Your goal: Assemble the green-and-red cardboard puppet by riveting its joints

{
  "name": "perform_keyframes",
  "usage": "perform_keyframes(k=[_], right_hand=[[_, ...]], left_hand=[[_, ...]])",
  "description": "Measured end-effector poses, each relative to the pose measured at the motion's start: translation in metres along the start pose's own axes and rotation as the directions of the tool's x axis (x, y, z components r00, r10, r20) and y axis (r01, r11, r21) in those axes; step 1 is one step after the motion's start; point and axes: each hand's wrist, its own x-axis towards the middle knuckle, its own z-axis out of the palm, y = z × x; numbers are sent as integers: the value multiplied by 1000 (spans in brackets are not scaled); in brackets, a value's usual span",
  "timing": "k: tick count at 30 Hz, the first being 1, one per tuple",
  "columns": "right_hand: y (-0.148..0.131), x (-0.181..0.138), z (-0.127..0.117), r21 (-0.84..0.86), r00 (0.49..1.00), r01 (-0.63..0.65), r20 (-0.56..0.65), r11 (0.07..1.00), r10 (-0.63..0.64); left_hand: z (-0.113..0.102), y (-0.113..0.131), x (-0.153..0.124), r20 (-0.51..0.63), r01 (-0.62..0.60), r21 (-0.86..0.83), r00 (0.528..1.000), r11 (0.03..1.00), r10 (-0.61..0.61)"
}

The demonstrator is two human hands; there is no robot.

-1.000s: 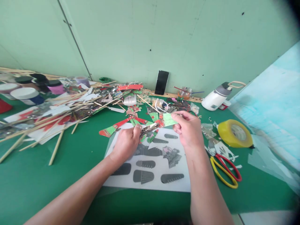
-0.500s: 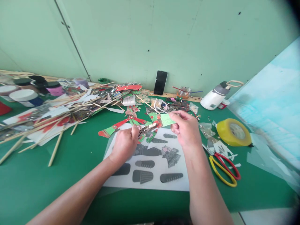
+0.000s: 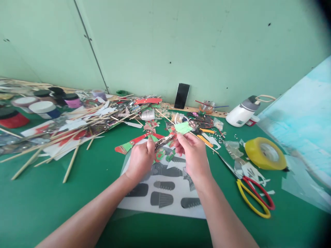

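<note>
A jointed cut-out puppet (image 3: 138, 138) with red and green limbs is held above the printed sheet, between my two hands. My left hand (image 3: 141, 156) is closed round its middle, thumb on top. Metal fasteners show at its joints. My right hand (image 3: 193, 153) pinches the puppet close to a red joint, at the base of its bright green piece (image 3: 183, 127), which sticks up above the fingers. A shiny dark part runs between the hands; its details are blurred. Underneath lies a white sheet (image 3: 178, 213) printed with grey shapes, partly hidden by my hands.
Scissors (image 3: 254, 196) with red and yellow handles lie right, near a yellow tape roll (image 3: 266, 153). Orange-handled pliers (image 3: 205, 139) lie behind my right hand. Sticks and cut-outs (image 3: 77, 134) crowd the left, beside paint jars (image 3: 45, 109). A phone (image 3: 182, 95) and white bottle (image 3: 240, 113) stand at the back.
My right hand has slid left along the puppet, from the green piece's outer end to near its red joint, closer to my left hand. The view has shifted slightly.
</note>
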Motion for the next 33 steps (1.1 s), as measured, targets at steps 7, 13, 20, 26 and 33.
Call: perform_keyframes(k=[7, 13, 20, 26, 33], right_hand=[[8, 1, 1, -16, 996, 76, -40, 997, -77], [7, 1, 3, 48, 997, 62, -51, 997, -59], [5, 0, 5, 96, 999, 38, -42, 995, -34], [3, 0, 6, 115, 998, 40, -47, 993, -35], [0, -1, 8, 133, 999, 14, -48, 991, -8]], left_hand=[[3, -3, -1, -8, -16, 4, 1000, 1000, 16], [4, -2, -1, -18, -6, 9, 1000, 1000, 6], [6, -3, 0, -1, -15, -26, 1000, 1000, 15], [4, -1, 1, -2, 1, -62, 1000, 998, -1], [5, -1, 1, 1, 17, -28, 1000, 999, -17]])
